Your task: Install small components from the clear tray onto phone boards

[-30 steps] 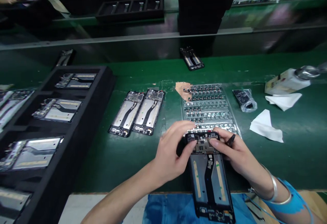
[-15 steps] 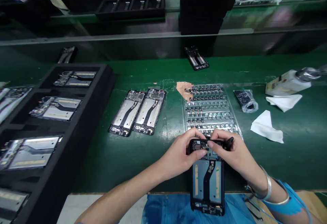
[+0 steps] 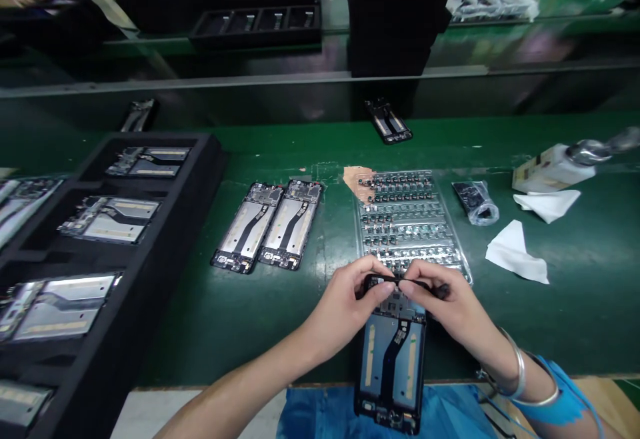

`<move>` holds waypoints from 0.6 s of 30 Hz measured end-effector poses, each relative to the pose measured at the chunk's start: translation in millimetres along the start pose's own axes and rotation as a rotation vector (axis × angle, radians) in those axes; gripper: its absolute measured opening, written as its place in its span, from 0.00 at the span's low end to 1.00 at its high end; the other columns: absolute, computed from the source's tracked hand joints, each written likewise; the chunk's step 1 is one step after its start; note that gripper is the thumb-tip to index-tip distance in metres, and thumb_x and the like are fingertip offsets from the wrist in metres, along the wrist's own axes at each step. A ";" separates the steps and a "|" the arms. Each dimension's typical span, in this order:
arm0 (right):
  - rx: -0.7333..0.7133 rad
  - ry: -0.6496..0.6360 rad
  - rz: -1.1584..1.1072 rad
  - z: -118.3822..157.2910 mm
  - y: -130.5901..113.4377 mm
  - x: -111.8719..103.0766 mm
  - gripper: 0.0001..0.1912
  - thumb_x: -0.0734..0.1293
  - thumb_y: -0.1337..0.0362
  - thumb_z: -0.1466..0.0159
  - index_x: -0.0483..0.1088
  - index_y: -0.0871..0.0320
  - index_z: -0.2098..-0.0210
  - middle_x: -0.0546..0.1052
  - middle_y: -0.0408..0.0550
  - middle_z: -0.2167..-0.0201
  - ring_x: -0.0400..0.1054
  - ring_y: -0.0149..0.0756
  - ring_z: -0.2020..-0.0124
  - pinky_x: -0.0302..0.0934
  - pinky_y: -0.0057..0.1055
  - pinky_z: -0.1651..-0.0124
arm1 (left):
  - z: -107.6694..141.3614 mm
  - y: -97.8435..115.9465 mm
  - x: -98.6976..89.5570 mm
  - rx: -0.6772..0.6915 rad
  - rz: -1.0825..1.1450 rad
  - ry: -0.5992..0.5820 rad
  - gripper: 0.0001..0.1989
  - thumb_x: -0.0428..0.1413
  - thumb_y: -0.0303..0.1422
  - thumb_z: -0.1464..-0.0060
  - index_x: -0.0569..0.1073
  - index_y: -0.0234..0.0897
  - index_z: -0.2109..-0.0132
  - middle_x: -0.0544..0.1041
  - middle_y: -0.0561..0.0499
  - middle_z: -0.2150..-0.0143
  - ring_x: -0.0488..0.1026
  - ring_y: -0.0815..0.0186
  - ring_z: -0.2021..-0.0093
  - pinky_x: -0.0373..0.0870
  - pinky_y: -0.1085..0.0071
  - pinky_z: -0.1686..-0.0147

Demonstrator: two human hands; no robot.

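Observation:
Over the table's front edge, an opened smartphone (image 3: 393, 365) tilts toward me with its circuit board and black flex cable showing. My left hand (image 3: 353, 302) pinches its top left corner between thumb and fingers. At the top right, my right hand (image 3: 445, 295) presses thumb and forefinger together against the upper edge. A slim black tool (image 3: 442, 291) with a rounded end is tucked in the right hand. Anything small between the fingertips is hidden. Just beyond the hands lies a clear plastic tray (image 3: 407, 219) with rows of small components.
Two opened phones (image 3: 290, 225) lie left of the tray. A black foam tray (image 3: 195, 179) at the left carries several more. Another phone (image 3: 389, 122) sits farther back. To the right are a bagged black part (image 3: 474, 202), white wipes (image 3: 517, 252) and a pump bottle (image 3: 553, 167).
Both hands and the phone have shifted slightly left. The right thumb has moved left along the top edge, closer to the left thumb. The view has tilted a little.

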State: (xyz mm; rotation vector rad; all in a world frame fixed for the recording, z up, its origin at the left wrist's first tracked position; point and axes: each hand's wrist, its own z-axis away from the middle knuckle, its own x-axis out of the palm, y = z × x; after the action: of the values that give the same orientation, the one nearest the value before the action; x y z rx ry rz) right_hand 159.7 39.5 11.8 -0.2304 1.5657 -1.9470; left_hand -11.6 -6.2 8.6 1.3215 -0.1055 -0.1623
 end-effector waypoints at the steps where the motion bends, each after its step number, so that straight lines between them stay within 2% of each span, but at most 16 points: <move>1: 0.029 0.019 -0.056 0.0 0.9 -0.7 0.15 0.64 0.57 0.40 0.60 0.58 0.78 0.56 0.37 0.83 0.50 0.24 0.81 0.46 0.22 0.81 | 1.8 1.7 1.0 0.020 -0.055 0.032 0.11 0.52 0.37 0.44 0.66 0.38 0.55 0.71 0.51 0.62 0.68 0.67 0.64 0.62 0.73 0.67; 3: 0.084 0.082 -0.191 0.0 3.3 -2.0 0.15 0.64 0.54 0.40 0.60 0.57 0.76 0.56 0.36 0.83 0.49 0.24 0.84 0.45 0.20 0.85 | 6.2 3.3 4.9 0.088 -0.236 0.094 0.25 0.56 0.41 0.47 0.60 0.42 0.45 0.68 0.45 0.48 0.68 0.59 0.52 0.66 0.66 0.60; 5: 0.107 0.125 -0.339 -0.2 5.2 -2.9 0.15 0.64 0.53 0.40 0.59 0.56 0.74 0.56 0.35 0.84 0.49 0.23 0.85 0.46 0.19 0.87 | 11.2 2.3 9.5 0.182 -0.473 0.125 0.36 0.60 0.42 0.53 0.54 0.46 0.39 0.57 0.43 0.37 0.60 0.50 0.42 0.63 0.57 0.51; 7: 0.083 0.121 -0.455 0.2 5.6 -4.0 0.13 0.63 0.53 0.39 0.61 0.55 0.70 0.59 0.35 0.83 0.50 0.23 0.86 0.46 0.19 0.87 | 15.4 0.8 11.6 0.287 -0.639 0.129 0.38 0.60 0.37 0.53 0.54 0.50 0.37 0.49 0.45 0.34 0.52 0.46 0.38 0.56 0.50 0.45; 9: 0.016 0.115 -0.495 1.8 4.5 -5.7 0.12 0.60 0.53 0.37 0.63 0.55 0.63 0.63 0.37 0.81 0.52 0.24 0.85 0.47 0.19 0.86 | 17.8 2.1 9.2 0.366 -0.612 0.102 0.35 0.57 0.31 0.52 0.56 0.52 0.38 0.48 0.47 0.34 0.50 0.47 0.37 0.52 0.50 0.43; 11: -0.084 0.144 -0.442 4.7 2.9 -8.0 0.14 0.61 0.54 0.37 0.64 0.54 0.55 0.66 0.39 0.79 0.56 0.25 0.82 0.50 0.20 0.83 | 17.4 6.4 3.1 0.353 -0.338 0.001 0.33 0.55 0.30 0.53 0.59 0.50 0.39 0.53 0.46 0.36 0.56 0.49 0.40 0.57 0.55 0.46; 13: -0.161 0.176 -0.323 8.1 1.7 -10.0 0.15 0.64 0.56 0.38 0.65 0.54 0.53 0.67 0.40 0.77 0.60 0.26 0.78 0.56 0.21 0.77 | 13.8 10.3 -3.2 0.204 0.135 -0.223 0.30 0.54 0.37 0.52 0.62 0.43 0.40 0.64 0.41 0.44 0.68 0.53 0.51 0.66 0.61 0.56; 14: -0.181 0.183 -0.263 9.7 1.2 -10.6 0.14 0.65 0.58 0.39 0.67 0.55 0.55 0.68 0.41 0.76 0.62 0.26 0.76 0.57 0.22 0.74 | 10.9 10.7 -5.5 0.099 0.386 -0.345 0.31 0.52 0.42 0.52 0.62 0.38 0.41 0.68 0.40 0.49 0.71 0.56 0.59 0.68 0.64 0.63; 16: -0.188 0.189 -0.182 12.3 0.4 -10.8 0.08 0.66 0.59 0.39 0.69 0.56 0.63 0.69 0.41 0.77 0.64 0.27 0.76 0.59 0.22 0.73 | 4.0 7.2 -7.5 -0.098 0.766 -0.545 0.35 0.49 0.50 0.53 0.64 0.31 0.44 0.72 0.39 0.58 0.72 0.62 0.72 0.65 0.70 0.73; 18: -0.181 0.188 -0.156 13.8 -0.3 -10.1 0.08 0.65 0.59 0.39 0.69 0.57 0.69 0.68 0.41 0.79 0.63 0.26 0.78 0.59 0.23 0.74 | -2.7 -0.3 -6.7 -0.208 0.940 -0.639 0.38 0.48 0.53 0.56 0.66 0.27 0.46 0.72 0.39 0.60 0.71 0.63 0.75 0.63 0.72 0.76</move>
State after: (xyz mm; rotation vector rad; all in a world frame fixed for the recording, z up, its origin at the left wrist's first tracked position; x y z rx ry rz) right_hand 174.4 33.9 18.4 -0.2566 1.9010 -1.9927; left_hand -17.7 -2.5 7.8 0.8604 -1.1929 0.2111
